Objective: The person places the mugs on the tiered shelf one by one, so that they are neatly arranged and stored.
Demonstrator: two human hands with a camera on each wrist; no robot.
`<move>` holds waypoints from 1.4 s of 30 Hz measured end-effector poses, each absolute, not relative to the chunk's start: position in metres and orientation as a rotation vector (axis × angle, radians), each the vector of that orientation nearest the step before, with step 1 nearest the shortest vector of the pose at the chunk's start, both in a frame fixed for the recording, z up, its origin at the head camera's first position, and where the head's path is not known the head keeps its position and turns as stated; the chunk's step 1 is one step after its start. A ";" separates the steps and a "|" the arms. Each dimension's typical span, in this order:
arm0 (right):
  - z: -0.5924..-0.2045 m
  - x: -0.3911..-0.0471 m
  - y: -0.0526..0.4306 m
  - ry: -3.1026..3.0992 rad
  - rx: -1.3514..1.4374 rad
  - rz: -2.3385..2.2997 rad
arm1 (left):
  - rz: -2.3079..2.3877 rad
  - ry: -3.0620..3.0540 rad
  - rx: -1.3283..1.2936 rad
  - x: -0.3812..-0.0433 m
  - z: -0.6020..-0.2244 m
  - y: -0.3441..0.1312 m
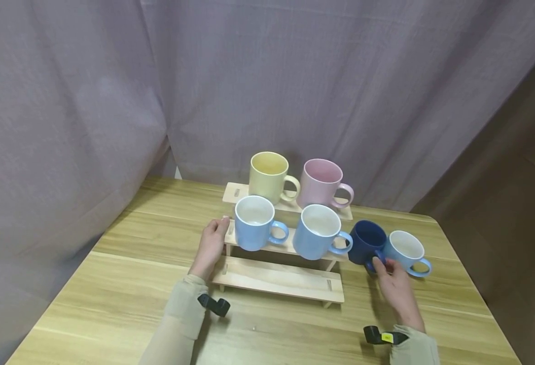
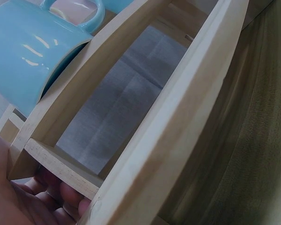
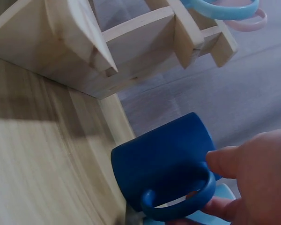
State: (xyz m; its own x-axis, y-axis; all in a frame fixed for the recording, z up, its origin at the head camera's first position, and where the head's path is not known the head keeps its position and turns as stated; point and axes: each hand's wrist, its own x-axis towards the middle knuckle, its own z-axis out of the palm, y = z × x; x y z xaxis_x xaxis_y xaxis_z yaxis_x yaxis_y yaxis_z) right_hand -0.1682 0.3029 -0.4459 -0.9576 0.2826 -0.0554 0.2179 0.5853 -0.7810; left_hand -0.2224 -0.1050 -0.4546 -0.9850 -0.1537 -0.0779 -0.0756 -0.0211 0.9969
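Observation:
A three-tier wooden stand [image 1: 276, 276] is on the table, and my left hand [image 1: 209, 248] grips the left end of its middle tier. In the left wrist view, curled fingers [image 2: 72, 199] show beneath the tier's end. To the right of the stand, my right hand [image 1: 397, 286] pinches the handle of a dark blue mug [image 1: 363, 246]. The right wrist view shows this mug [image 3: 159, 157] with thumb and fingers at its handle. Close beside it, partly behind my right hand, is a light blue mug [image 1: 406, 248] with a white inside.
On the top tier stand a yellow mug [image 1: 267, 185] and a pink mug [image 1: 317, 190]. Two light blue mugs, one left [image 1: 252, 230] and one right [image 1: 313, 241], stand on the middle tier. A grey curtain [image 1: 258, 86] hangs behind the wooden table [image 1: 126, 284].

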 end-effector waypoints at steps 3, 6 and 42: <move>-0.449 -0.169 0.304 -2.761 -0.431 1.274 | -2.193 -2.162 0.258 -0.222 -0.454 -0.105; -0.453 -0.169 0.304 -2.747 -0.430 1.243 | -2.183 -2.157 0.256 -0.224 -0.459 -0.105; -0.459 -0.156 0.297 -2.577 -0.512 1.065 | -2.174 -2.186 0.254 -0.225 -0.458 -0.107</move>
